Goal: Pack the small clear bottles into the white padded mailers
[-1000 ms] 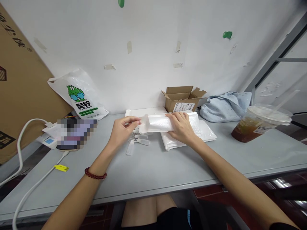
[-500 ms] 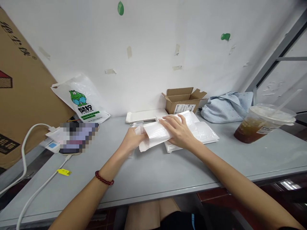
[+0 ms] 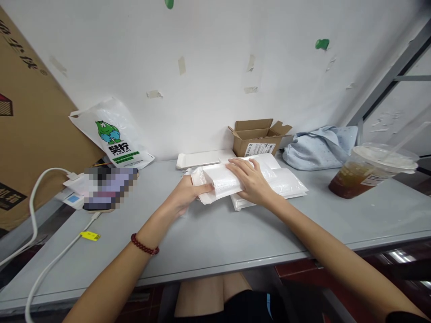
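Note:
A white bubble mailer is held above the table between my two hands, its open mouth facing left. My left hand grips the mailer at its mouth, the thumb pressed inside against the lower lip. My right hand is wrapped over the mailer's right part, fingers on top and the thumb hidden. Under and to the right of it lies a stack of white bubble mailers. What the mailer holds, if anything, cannot be seen.
Behind stand a flat white box and an open cardboard box. To the right are a pale blue cloth bag and an iced drink cup. A phone, white cables and a printed plastic bag are left.
My left thumb has moved into the mailer's mouth and spread the opening. The crumpled clear plastic at my left hand shows less now. The camera view has shifted slightly.

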`<state>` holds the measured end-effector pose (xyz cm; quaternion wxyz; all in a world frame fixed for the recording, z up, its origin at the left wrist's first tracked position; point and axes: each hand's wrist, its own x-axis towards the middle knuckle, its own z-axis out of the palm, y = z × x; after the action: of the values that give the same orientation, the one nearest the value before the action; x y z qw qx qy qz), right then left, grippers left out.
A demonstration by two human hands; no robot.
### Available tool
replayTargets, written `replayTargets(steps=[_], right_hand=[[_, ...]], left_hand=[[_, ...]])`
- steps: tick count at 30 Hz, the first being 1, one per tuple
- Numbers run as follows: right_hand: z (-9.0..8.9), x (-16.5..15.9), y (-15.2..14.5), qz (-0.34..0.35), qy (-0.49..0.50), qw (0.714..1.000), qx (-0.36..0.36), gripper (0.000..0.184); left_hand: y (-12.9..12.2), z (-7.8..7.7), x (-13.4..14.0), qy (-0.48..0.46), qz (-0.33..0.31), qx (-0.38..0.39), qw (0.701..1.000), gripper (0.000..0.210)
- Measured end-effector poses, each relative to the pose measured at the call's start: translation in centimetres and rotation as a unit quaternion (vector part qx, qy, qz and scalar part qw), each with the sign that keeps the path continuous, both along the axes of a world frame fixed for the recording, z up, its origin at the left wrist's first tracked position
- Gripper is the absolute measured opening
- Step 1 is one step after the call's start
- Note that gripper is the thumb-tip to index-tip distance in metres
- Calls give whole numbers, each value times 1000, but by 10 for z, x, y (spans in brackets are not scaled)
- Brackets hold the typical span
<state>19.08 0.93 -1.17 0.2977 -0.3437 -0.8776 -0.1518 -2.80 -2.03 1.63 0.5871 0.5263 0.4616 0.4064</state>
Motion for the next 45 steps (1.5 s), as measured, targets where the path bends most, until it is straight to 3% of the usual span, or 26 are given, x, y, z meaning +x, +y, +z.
replayTargets(steps=[5,10,12,19,26,29,35,39,45], right_hand=[[-1,-5,-5,12,-34,999,16,48],[1,-3,-4,7,-32,999,24,46],[2,-2,-4,9,-36,999,28,48],[-3,-15,-16,30,-72,994,79,49],[-7,-26,-22,34,-91,990,102,42],[-8,-27,-25,30,-101,987,119,41],[-12,-32,-31,96,-106,979,147,40],[-8,-33,-33,79,-104,980,147,41],[-4,-26,-27,10,-82,980,179,38]], left_hand=[[-2,-1,7,41,33,8,999,40],[-2,5,-1,19,-67,-6,998,47],[-2,4,-3,17,-80,-1,997,45],[-2,-8,9,76,-13,37,996,18],[-6,-16,25,96,44,32,994,30],[-6,-15,26,122,49,13,991,25],[-9,-13,27,191,21,12,981,20],[-8,-14,27,160,49,58,984,12],[2,-14,11,93,56,9,994,14]])
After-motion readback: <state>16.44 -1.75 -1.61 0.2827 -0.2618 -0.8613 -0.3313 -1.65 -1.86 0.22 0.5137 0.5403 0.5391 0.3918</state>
